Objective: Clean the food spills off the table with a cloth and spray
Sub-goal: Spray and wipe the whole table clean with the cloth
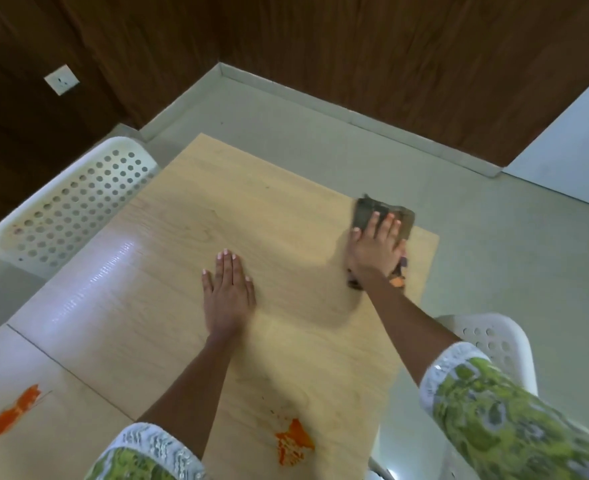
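Two orange food smears on the pale wood-grain counter (168, 258): one smear (295, 443) close to the near edge, beside the left forearm, another smear (18, 410) far left, beyond a thin seam crossing the surface. Left hand (229, 292) flat on the counter's middle, fingers (229, 268) straight and together, released, grasping nothing. Right hand (376, 249) pressing a dark grey-brown cloth (383, 214) down near the far right corner, fingers spread straight over it, not clenched; cloth just short of the right edge, a small orange-stained bit (397, 280) showing below the wrist. Wide bare stretch of counter between both hands and toward the far corner. White perforated plastic chair (68, 206) tight against the left edge; second white perforated chair (494, 337) just off the right edge. Grey floor (320, 133) beyond, bounded by dark wood-panelled walls (355, 39).
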